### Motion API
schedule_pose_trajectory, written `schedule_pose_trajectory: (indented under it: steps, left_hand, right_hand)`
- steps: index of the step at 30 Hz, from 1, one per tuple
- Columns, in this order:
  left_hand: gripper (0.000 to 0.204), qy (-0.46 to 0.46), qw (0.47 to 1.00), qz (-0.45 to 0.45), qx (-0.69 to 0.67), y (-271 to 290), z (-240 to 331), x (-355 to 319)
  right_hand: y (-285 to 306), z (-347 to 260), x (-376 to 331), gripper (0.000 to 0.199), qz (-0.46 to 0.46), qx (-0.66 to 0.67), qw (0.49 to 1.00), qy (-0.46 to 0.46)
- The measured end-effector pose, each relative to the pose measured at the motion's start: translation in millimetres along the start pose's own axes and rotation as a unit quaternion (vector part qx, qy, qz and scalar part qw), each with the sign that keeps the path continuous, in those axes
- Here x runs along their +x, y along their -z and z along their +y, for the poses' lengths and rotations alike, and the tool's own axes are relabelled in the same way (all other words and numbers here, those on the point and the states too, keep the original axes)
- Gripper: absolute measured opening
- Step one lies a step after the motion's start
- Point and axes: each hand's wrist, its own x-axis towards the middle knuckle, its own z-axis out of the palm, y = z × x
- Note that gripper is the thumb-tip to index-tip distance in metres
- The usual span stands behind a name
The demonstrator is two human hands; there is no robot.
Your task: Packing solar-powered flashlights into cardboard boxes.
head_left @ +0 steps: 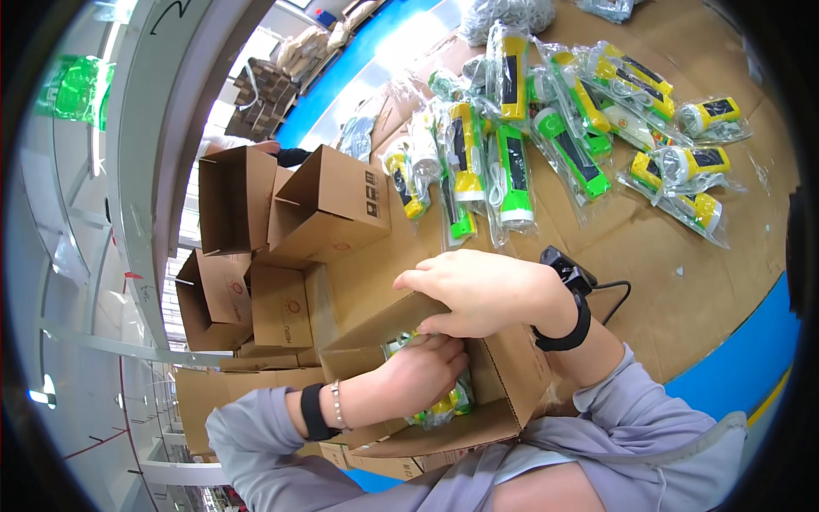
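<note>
An open brown carton [522, 375] stands right in front of me, with bagged yellow and green flashlights [442, 413] lying inside. My left hand [424, 375] reaches down into it, fingers bent and close together over the bags. Its fingertips are hidden, so what they hold cannot be made out. At the carton's far side, my right hand [482, 290] straddles the raised flap [384, 322], thumb on the inner side and fingers over the outer side. The thumb is close to my left hand's knuckles.
A heap of bagged yellow and green flashlights [514, 166] covers the far part of the cardboard-topped table [657, 307]. Several open cartons [337, 205] are stacked at the left beside a metal frame [141, 171]. A black wrist device with a cable [570, 271] is on my right wrist.
</note>
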Motion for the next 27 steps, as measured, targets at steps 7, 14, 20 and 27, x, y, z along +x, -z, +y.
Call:
schedule_pose_trajectory:
  steps: [7, 14, 20, 27]
  left_hand:
    - [0.041, -0.037, 0.998, -0.041, 0.023, -44, -30, 24]
    - [0.047, 0.040, 0.982, -0.170, 0.071, -36, -15, 11]
    - [0.048, 0.065, 0.951, -0.297, -0.060, -30, -26, 25]
    - [0.054, -0.059, 0.997, -0.047, -0.031, -39, -32, -21]
  right_hand:
    - [0, -2, 2, 0.028, 0.009, 0.029, 0.999, -0.039]
    - [7, -6, -4, 0.033, -0.037, 0.034, 0.998, -0.038]
    - [-1, -3, -1, 0.033, -0.007, 0.007, 1.000, -0.018]
    - [28, 5, -3, 0.049, 0.049, 0.095, 0.989, -0.106]
